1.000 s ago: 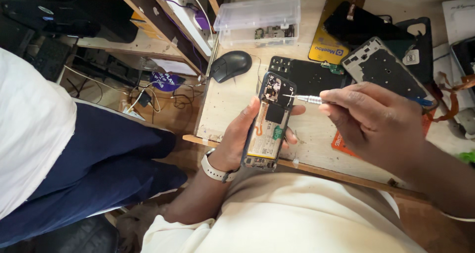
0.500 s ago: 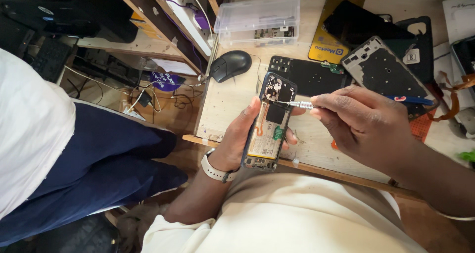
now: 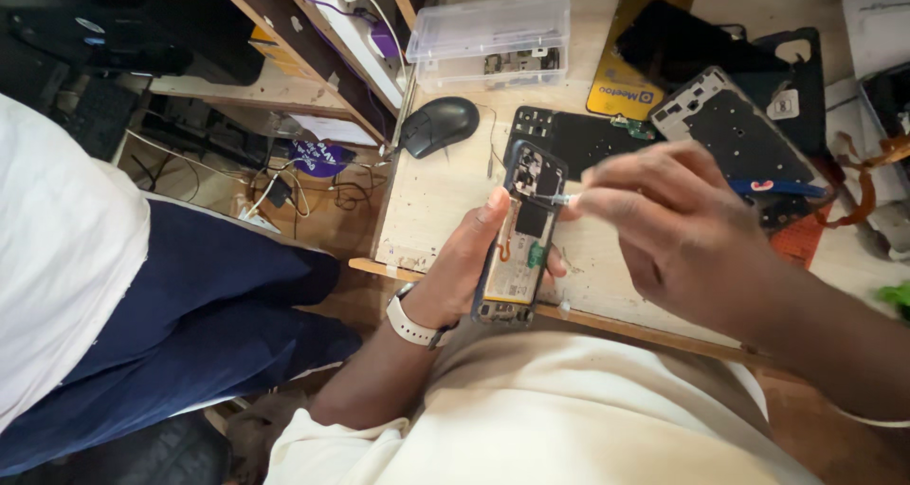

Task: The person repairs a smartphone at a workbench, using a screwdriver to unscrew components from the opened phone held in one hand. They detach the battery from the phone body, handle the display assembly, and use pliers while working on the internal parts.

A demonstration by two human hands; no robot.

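Observation:
My left hand [image 3: 463,269] grips an opened phone [image 3: 519,234] with its back cover off, showing the battery and circuit board, held over the near edge of the wooden table [image 3: 436,201]. A white watch sits on that wrist. My right hand [image 3: 678,229] holds a thin metal-tipped screwdriver [image 3: 553,200] whose tip rests on the upper part of the phone, near the camera module.
On the table lie a black mouse [image 3: 439,126], a clear plastic parts box [image 3: 493,39], a dark phone back panel [image 3: 578,139], another phone frame [image 3: 735,134] and a yellow package [image 3: 626,77]. Another person in dark blue trousers [image 3: 190,305] sits at the left. Cables lie on the floor.
My right hand has moved left and the screwdriver tip has shifted up the phone toward the camera area. The left hand keeps its hold on the phone.

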